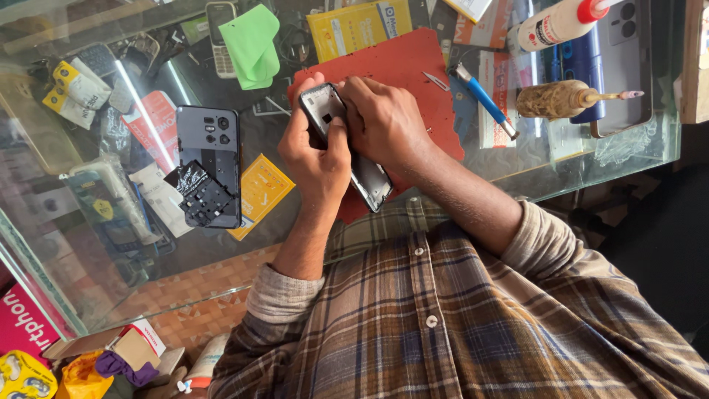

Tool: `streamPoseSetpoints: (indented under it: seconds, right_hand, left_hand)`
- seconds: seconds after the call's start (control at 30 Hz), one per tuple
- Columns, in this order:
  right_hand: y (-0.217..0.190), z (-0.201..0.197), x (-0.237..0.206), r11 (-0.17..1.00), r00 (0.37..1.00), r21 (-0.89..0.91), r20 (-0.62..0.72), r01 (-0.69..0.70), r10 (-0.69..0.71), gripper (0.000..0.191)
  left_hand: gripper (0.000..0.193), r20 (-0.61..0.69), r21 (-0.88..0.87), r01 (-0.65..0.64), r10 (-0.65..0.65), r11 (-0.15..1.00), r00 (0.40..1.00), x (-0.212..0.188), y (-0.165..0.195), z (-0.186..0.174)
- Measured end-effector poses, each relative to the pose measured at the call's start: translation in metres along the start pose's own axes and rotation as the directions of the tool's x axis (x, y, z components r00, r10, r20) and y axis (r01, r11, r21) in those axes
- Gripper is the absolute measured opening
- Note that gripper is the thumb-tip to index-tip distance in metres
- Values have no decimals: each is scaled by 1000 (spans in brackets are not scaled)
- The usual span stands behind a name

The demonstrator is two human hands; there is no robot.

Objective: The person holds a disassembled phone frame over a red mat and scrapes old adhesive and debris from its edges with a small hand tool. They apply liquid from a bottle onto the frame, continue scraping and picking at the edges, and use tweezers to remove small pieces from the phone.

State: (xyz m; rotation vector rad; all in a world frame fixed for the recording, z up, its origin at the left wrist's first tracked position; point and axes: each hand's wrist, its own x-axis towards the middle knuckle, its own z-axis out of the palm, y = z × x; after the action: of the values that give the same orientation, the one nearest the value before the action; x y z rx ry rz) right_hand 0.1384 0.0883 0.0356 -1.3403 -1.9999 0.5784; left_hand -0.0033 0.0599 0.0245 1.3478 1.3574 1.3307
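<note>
Head view, hands (pixel 347 140) gripping phone frame (pixel 347 148), red mat (pixel 402 81)

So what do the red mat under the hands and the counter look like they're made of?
The red mat looks like matte rubber or silicone: flat, dull, no glare, though that is a guess. The counter is clear glass: items show beneath it and its edge is greenish. Both hands grip the phone frame over the mat.

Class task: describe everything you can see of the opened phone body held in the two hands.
The dark, rectangular opened phone body shows a grey inner face inside a thin black frame. It lies slanted above the red work mat on the glass counter. The left hand grips its upper end; the right hand presses on its middle, hiding part.
</note>
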Motion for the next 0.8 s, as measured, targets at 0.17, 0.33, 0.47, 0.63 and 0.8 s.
streamPoseSetpoints:
  seconds: [0.17, 0.33, 0.47, 0.63, 0.8]
  right_hand:
    - [4, 1, 0, 995, 997, 65, -33, 71, -69, 17]
    - [3, -4, 1, 997, 997, 26, -14, 71, -71, 19]
    - [-1, -14, 7, 1000, 995, -12, 100, -21, 22, 10]
    - [-4, -23, 12, 1000, 991, -8, 134, -11, 12, 14]
    - [-3, -22, 17, 1000, 981, -17, 193, -15, 18, 14]
  left_hand:
    - [52, 7, -10, 17, -17, 1000, 1000, 1, 1, 0]
    - [50, 18, -8, -3, 4, 1000, 1000, 0, 2, 0]
    - [49, 6, 29, -9, 9, 1000, 1000, 2, 2, 0]
    - [48, 12, 13, 22, -22, 1000, 1000, 2, 3, 0]
    - [49, 11, 71, -39, 38, 997, 999, 2, 2, -2]
